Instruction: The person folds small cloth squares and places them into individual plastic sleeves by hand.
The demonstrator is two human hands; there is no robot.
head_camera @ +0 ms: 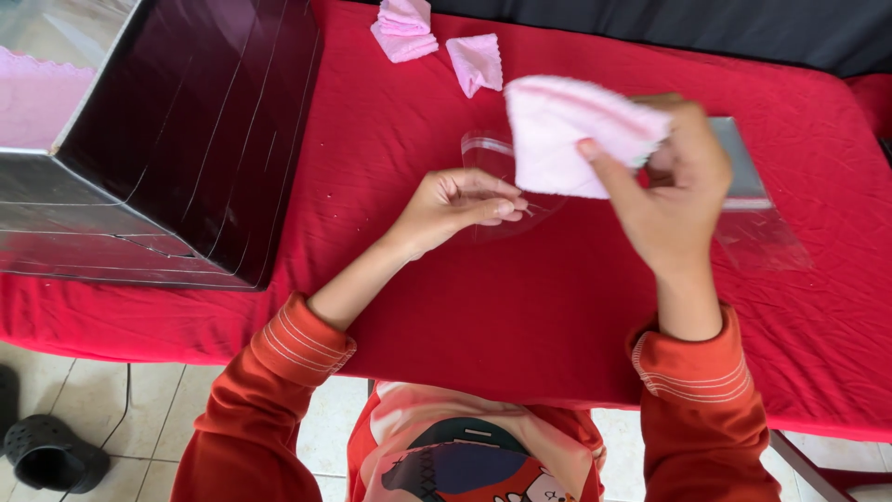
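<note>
Red cloth [520,307] covers the table where the person works. Held up over its middle is a folded pink washcloth [571,135], pinched between thumb and fingers of the right hand [674,200]. Just below it, the left hand [455,206] grips the edge of a clear plastic bag [492,158] lying on the cloth. More clear bags [757,218] lie beyond the right hand. Further folded pink cloths [437,42] sit at the far edge, and a large dark box [186,139] stands to the left.
</note>
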